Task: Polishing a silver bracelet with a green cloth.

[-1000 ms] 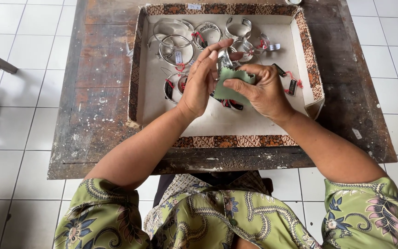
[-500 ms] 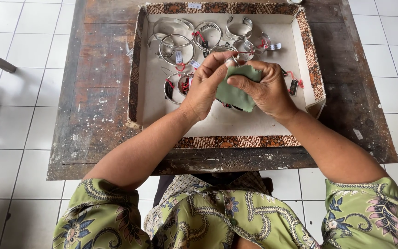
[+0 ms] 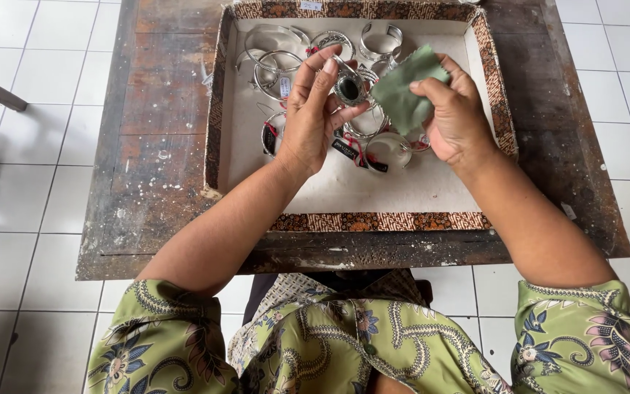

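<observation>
1. We see the left hand (image 3: 313,113) raised above the patterned tray (image 3: 373,221), palm towards us, fingers upright, pinching a silver bangle (image 3: 349,87).
2. The bangle's dark oval stone faces the camera, long axis roughly upright; it hovers over the tray's far half.
3. The right hand (image 3: 455,115), just beside it, grips a crumpled green cloth (image 3: 405,91).
</observation>
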